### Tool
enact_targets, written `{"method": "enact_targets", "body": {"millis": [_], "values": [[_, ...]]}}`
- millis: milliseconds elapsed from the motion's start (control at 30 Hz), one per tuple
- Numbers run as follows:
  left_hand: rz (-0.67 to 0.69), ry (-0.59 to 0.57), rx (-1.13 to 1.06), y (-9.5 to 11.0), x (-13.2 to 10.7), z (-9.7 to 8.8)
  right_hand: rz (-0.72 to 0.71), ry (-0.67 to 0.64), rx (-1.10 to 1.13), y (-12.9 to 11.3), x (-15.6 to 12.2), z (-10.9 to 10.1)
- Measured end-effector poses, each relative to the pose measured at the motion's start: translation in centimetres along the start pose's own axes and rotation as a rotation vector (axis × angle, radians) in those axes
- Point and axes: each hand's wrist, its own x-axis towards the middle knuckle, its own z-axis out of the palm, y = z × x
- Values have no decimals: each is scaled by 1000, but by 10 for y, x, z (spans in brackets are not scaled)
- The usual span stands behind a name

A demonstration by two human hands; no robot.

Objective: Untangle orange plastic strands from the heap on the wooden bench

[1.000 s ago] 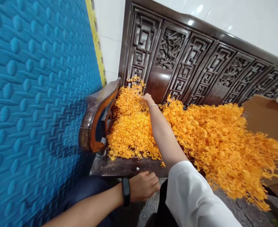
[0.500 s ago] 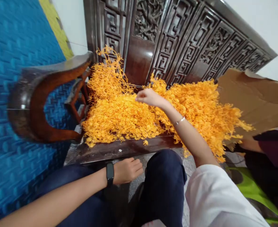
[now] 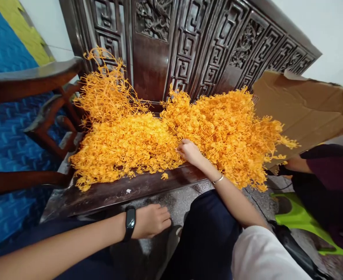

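A broad heap of orange, stringy pieces with small flower-like heads covers much of a dark wooden bench seat. At the heap's front edge, near its middle, is my right hand. Its fingers are curled in and pinched together against the orange pieces; what lies between them is hidden. My left hand hangs in front of the bench edge, back upward, with its fingers loosely bent and slightly apart. I see nothing held in it. One loose orange piece lies on the bench's front edge.
A carved wooden backrest rises behind the heap, with a curved armrest at left. Brown cardboard leans at right. Another person's arm and a green plastic stool are at lower right. A white scrap lies on the bench.
My right hand has come down and toward me, from above the middle of the heap to its front edge. The view has shifted right. My left hand stays in front of the bench.
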Motion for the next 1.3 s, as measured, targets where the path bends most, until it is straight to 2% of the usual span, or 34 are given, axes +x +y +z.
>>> {"method": "enact_targets", "body": {"millis": [167,267,333,400,500,633,700,800,900,967,1033,1133,1233,1300], "values": [[13,61,64,-10,8,-5,-54,27,-28,0,0,8],[1,121,95,-17,9,-14,-26,74,-22,1,-4,3],[-61,174,97,-23,7,-23,-3,159,29,2,-6,-3],[-188,262,64,-32,4,-35,-13,322,215,3,-6,-9],[-457,415,-80,-47,-4,-53,-19,572,664,0,1,-14],[-703,580,-294,-66,-16,-71,62,639,1220,-16,15,-16],[-799,644,-357,-74,-21,-77,44,635,1386,-27,19,-16],[-923,711,-474,-80,-26,-81,-27,615,1491,-40,18,-19],[-983,754,-619,-83,-25,-80,-57,609,1533,-49,12,-24],[-977,785,-724,-84,-23,-76,-75,582,1560,-54,7,-28],[-934,823,-847,-84,-21,-74,-94,486,1618,-60,3,-33],[-854,870,-1022,-84,-17,-73,-84,265,1760,-72,-2,-39],[-843,893,-1063,-81,-17,-76,-72,85,1903,-83,-6,-42],[-863,906,-1060,-79,-18,-80,-74,15,1955,-87,-8,-44]]}}
